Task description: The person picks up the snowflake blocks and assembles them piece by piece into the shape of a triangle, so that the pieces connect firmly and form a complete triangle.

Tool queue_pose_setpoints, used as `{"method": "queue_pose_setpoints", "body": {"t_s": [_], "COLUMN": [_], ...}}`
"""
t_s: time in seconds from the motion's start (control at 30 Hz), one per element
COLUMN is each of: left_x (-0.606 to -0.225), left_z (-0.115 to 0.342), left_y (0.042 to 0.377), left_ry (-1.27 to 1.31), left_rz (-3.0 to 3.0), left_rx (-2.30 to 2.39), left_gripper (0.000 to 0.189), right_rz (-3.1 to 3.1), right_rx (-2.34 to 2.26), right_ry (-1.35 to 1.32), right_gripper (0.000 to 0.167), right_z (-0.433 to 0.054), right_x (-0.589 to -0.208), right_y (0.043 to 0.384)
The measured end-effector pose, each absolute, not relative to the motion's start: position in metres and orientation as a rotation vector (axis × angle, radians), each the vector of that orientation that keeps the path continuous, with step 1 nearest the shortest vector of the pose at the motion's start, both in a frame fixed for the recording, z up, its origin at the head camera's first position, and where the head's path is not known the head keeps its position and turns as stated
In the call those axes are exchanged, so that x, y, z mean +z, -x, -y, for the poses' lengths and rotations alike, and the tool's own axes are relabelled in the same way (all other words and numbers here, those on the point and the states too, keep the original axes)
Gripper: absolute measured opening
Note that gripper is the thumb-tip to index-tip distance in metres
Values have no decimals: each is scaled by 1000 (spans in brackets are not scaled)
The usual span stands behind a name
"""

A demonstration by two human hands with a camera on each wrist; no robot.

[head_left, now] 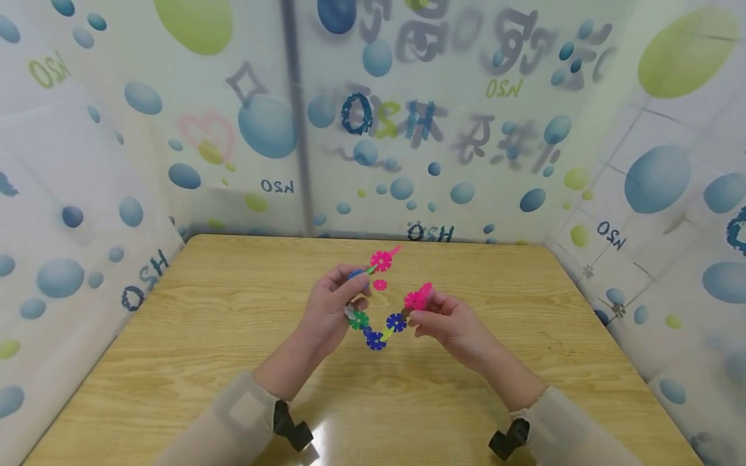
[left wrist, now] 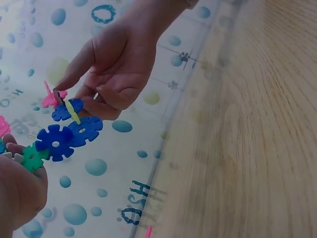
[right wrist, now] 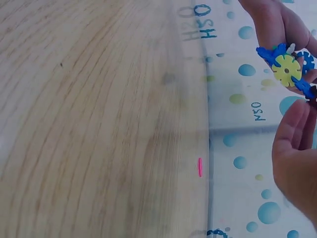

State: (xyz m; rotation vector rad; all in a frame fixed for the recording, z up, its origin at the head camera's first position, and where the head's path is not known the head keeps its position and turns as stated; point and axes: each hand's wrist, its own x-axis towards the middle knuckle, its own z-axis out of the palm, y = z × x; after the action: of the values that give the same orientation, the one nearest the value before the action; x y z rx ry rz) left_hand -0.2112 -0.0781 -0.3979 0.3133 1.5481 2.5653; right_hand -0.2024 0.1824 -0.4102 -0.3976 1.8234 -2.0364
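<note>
Between the two hands, above the table, hangs a curved chain of notched plastic snowflake discs point(head_left: 375, 341) in pink, blue, green, yellow and white. My left hand point(head_left: 327, 307) grips the chain by a blue disc, with a pink disc point(head_left: 381, 261) sticking out past the fingertips. The right hand point(head_left: 451, 323) pinches the other end, where pink discs point(head_left: 416, 300) join a dark brown one. In the left wrist view two blue discs point(left wrist: 55, 143) show beside a green disc point(left wrist: 34, 157). A yellow disc point(right wrist: 287, 71) faces the right wrist camera.
A loose pink disc point(head_left: 380, 285) lies on the wooden table point(head_left: 204, 336) behind the chain. Around the table's back and sides hang curtains point(head_left: 384, 213) printed with blue and green drops. Each wrist wears a small black camera point(head_left: 291, 427).
</note>
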Motion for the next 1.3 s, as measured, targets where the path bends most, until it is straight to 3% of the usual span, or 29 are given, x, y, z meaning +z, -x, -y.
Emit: {"method": "queue_pose_setpoints", "body": {"t_s": [0.33,0.63,0.97,1.3], "left_x": [-398,-402,-401,-399], "left_z": [75,74,78,79], "left_y": [211,210,208,207], "left_ry": [-226,-307,-378,-515], "left_rz": [-1480,-1671,-1892,-2125], "left_rx": [2590,2448,2302,2030], "left_gripper": [16,23,9,35], "right_rz": [-1792,-1829,-1909,-2105], "right_rx": [-2111,-2157,-2146,-1979], "right_ry": [426,379,336,482], "right_gripper": [15,10,10,9], "right_z": [-177,-177,-179,-180], "right_x": [-407,-399,-397,-395], "right_y": [201,200,203,202]}}
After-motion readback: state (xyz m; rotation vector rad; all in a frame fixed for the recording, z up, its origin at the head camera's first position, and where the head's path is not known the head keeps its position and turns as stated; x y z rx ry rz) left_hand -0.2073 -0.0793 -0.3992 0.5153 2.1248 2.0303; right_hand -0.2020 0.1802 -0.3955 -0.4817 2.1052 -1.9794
